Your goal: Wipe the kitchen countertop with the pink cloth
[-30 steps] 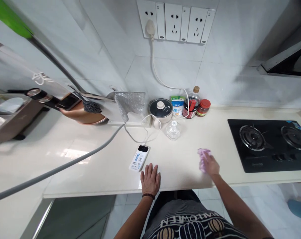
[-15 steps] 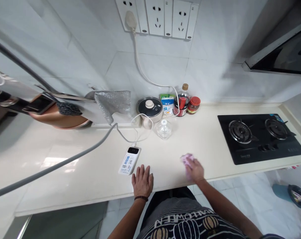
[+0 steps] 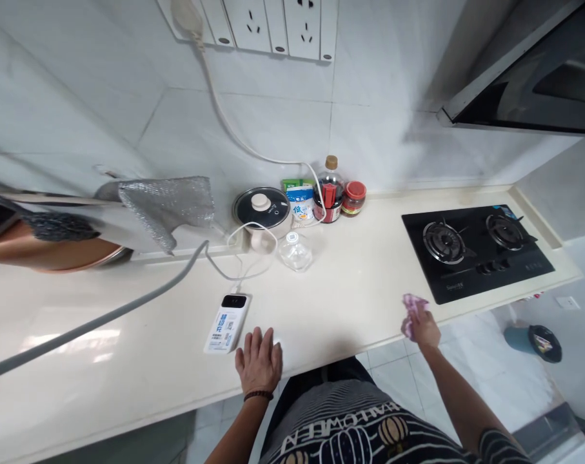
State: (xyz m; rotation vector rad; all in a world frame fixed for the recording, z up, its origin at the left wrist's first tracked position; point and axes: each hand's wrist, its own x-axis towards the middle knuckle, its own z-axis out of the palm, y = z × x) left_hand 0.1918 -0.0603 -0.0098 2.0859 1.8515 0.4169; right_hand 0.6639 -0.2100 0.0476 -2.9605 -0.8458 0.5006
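Where the right grip (image 3: 426,328) overlaps, pink cloth (image 3: 411,307) is hidden.

Right hand (image 3: 426,331) grips pink cloth (image 3: 412,312) near stove (image 3: 476,250); left hand (image 3: 259,364) flat on counter (image 3: 350,290).

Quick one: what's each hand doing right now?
Left hand: open, palm down on the glossy cream countertop.
Right hand: closed, holding a crumpled pink-purple cloth.

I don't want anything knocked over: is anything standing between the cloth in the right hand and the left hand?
Nothing visible: only bare counter shows between the pink cloth in the right hand and the left hand. The clear bottle stands farther back, toward the wall.
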